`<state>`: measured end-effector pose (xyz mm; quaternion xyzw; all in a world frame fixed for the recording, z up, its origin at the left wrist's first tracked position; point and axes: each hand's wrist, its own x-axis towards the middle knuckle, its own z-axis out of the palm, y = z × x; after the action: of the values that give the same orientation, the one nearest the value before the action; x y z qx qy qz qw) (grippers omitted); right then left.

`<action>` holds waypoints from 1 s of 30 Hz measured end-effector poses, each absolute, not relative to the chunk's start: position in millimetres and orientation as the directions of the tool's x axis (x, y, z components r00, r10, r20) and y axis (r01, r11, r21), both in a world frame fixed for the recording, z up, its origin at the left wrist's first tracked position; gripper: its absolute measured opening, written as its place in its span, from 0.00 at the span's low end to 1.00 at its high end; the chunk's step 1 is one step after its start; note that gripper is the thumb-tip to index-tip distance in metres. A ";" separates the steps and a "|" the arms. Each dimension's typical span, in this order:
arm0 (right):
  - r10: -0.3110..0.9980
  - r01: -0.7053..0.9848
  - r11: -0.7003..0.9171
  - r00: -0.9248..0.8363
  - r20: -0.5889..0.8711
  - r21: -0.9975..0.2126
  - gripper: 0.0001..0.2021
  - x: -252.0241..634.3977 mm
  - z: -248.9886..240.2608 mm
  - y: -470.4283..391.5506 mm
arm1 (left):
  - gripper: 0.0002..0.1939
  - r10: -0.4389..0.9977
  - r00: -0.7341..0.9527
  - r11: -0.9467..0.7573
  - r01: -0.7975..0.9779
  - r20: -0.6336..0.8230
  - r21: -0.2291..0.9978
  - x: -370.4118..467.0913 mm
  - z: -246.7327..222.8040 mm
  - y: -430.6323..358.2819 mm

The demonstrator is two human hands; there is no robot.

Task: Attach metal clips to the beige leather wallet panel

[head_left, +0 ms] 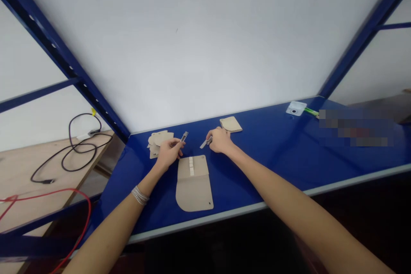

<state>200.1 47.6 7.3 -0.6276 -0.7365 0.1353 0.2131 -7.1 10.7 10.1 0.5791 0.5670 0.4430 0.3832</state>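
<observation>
My left hand (169,153) pinched a metal tool (184,137), my right hand (219,140) a second tool (204,142), near the open case (194,193) on the desk (272,150); one folded case (231,123) looked finished (my guess), this one unfinished.

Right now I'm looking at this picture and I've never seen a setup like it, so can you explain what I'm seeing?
There's no machine here: these are a person's own bare hands, seen from a camera worn on their head, looking forward and down. That's why the arms reach in from the bottom.

The left hand holds a slim silvery piece; the right hand holds a small silvery piece. Both are too small to identify.

On the blue table, an open beige folder lies nearest the person, with a pale strip on its upper part. Beside the left hand is a beige pile; just beyond the right, a folded beige piece. A pixelated patch at right hides whatever is there.
</observation>
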 end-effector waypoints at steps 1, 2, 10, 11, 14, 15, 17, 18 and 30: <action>0.982 0.869 0.176 -0.124 0.142 -0.462 0.10 199.7 6.7 47.4 | 0.13 0.996 -0.031 -0.068 0.318 0.082 0.946 -7.2 9.6 11.0; 0.982 0.870 0.176 -0.125 0.140 -0.461 0.11 199.4 6.2 47.3 | 0.13 0.996 -0.027 -0.071 0.317 0.084 0.946 -7.1 9.2 11.1; 0.982 0.873 0.174 -0.120 0.146 -0.456 0.10 198.8 5.7 48.3 | 0.13 0.996 -0.010 -0.082 0.288 0.089 0.954 -5.5 9.7 9.2; 0.982 0.874 0.175 -0.120 0.146 -0.453 0.10 198.6 6.0 48.1 | 0.13 0.996 -0.008 -0.084 0.284 0.090 0.955 -5.3 9.7 8.9; 0.982 0.877 0.174 -0.122 0.142 -0.448 0.09 197.9 7.2 47.0 | 0.15 0.996 -0.005 -0.083 0.287 0.088 0.954 -4.5 9.3 8.5; 0.982 0.877 0.175 -0.123 0.142 -0.448 0.09 197.8 7.5 46.7 | 0.15 0.996 -0.004 -0.082 0.293 0.087 0.953 -4.3 9.0 8.6; 0.981 0.877 0.181 -0.129 0.143 -0.445 0.09 197.6 7.8 46.4 | 0.16 0.996 -0.001 -0.085 0.302 0.089 0.950 -4.0 8.6 9.0; 0.981 0.878 0.184 -0.132 0.145 -0.443 0.09 197.6 7.8 46.3 | 0.16 0.996 0.003 -0.086 0.304 0.089 0.949 -4.0 8.4 9.2; 0.971 0.864 0.235 -0.188 0.147 -0.445 0.09 194.8 12.5 41.6 | 0.17 0.992 0.054 -0.127 0.251 0.117 0.960 -4.2 8.8 8.4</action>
<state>194.8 41.6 12.5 -0.6040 -0.7594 0.1323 0.2023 -4.2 8.4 8.8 0.5994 0.5184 0.4518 0.4096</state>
